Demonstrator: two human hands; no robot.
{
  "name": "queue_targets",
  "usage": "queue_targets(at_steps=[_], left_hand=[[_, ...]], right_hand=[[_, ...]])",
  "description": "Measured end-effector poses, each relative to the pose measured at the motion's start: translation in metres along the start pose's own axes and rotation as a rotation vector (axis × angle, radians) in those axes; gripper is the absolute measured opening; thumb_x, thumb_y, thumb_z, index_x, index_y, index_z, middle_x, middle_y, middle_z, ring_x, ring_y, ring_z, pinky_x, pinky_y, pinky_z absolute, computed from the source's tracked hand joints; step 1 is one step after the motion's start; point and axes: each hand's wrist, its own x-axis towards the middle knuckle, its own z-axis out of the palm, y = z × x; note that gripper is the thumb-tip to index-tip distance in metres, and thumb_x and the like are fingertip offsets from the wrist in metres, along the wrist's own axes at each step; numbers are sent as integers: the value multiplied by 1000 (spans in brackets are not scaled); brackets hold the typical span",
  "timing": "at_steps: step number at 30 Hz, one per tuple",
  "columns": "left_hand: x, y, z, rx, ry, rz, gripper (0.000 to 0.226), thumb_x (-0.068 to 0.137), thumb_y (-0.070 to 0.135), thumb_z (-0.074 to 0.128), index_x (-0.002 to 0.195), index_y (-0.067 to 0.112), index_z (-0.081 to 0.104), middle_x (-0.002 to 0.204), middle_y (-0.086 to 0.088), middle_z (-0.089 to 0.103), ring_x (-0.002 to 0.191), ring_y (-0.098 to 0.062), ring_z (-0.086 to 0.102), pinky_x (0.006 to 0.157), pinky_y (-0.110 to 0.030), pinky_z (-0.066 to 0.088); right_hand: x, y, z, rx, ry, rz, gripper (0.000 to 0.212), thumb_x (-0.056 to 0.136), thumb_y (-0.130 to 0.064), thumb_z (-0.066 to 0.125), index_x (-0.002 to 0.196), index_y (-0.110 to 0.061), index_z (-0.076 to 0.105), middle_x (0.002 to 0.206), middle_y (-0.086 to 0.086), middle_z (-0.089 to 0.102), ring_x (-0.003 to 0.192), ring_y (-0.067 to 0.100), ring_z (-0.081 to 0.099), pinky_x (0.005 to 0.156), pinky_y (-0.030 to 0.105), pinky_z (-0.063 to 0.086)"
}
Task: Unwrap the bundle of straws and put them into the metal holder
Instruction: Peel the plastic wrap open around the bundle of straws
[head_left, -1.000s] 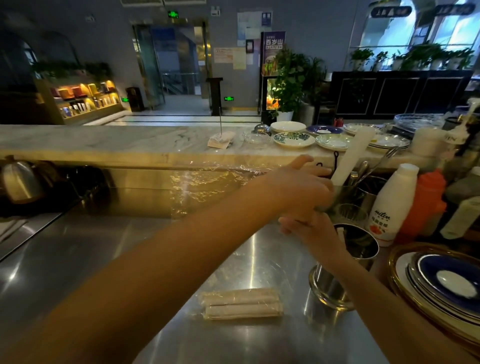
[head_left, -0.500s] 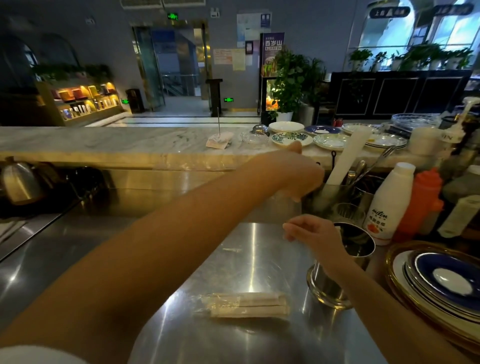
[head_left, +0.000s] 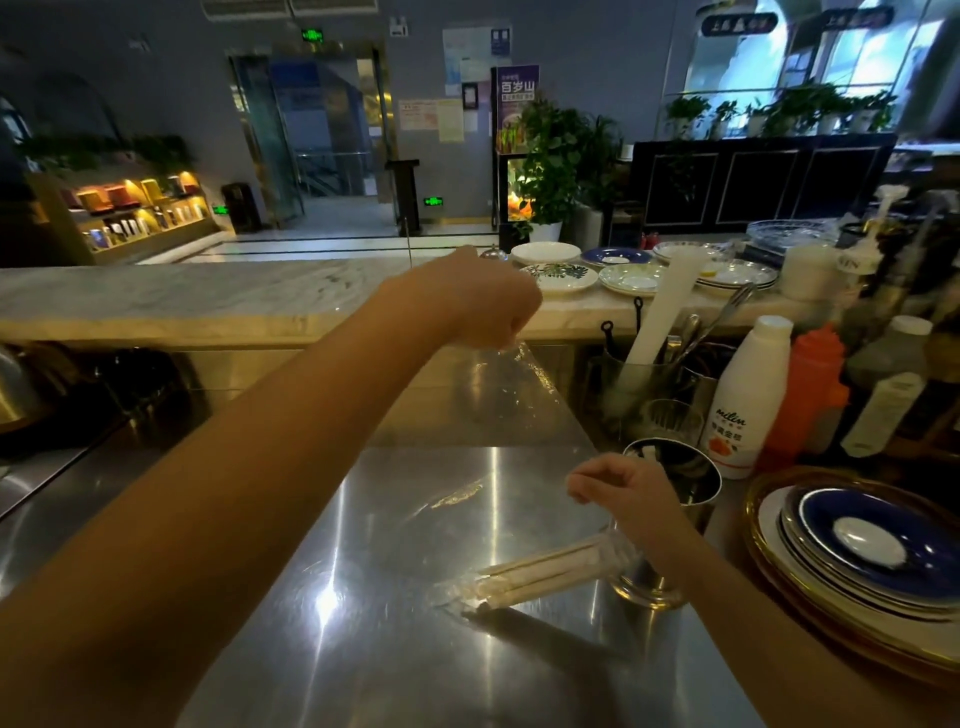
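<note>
Now raised above the steel counter (head_left: 363, 519), left hand (head_left: 478, 304) fisted, grip pinched on the top of a clear plastic film (head_left: 511, 395) hanging down from the knuckles toward the counter. Lower and to the right, right hand (head_left: 621, 491) with fingers curled narrow, pinching the same film at its near edge, though exact contact hard to make out through the transparent sheet. Stretched between the two grips, film drawn taut and see-through, glinting over the counter.

Below the right wrist, bundle of straws (head_left: 540, 574) tilted, near end resting on the counter, far end lifted toward the right hand and wrapped in the film there. Just beside that lifted end, metal holder (head_left: 675, 478) upright on the counter, partly hidden behind the right hand, dark inside; cannot tell whether any straws sit in it.

Behind the holder, glass cup (head_left: 670, 421), then a container of utensils with a tall white roll (head_left: 660, 317) leaning out. To the right of these, white bottle (head_left: 748, 400) and orange bottle (head_left: 808, 384) standing close together. At the far right edge, stacked plates (head_left: 878, 545) with blue centres and gold rims. Along the marble ledge (head_left: 182, 296) beyond, more plates laid out
</note>
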Motion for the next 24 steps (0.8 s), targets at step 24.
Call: queue_targets(at_steps=[24], left_hand=[[4, 21, 45, 1, -108, 126, 13, 91, 16, 50, 98, 15, 61, 84, -2, 61, 79, -20, 58, 79, -34, 49]], right_hand=[[-5, 24, -24, -86, -78, 129, 13, 82, -8, 61, 84, -21, 64, 88, 2, 67, 78, 6, 64, 63, 14, 52]])
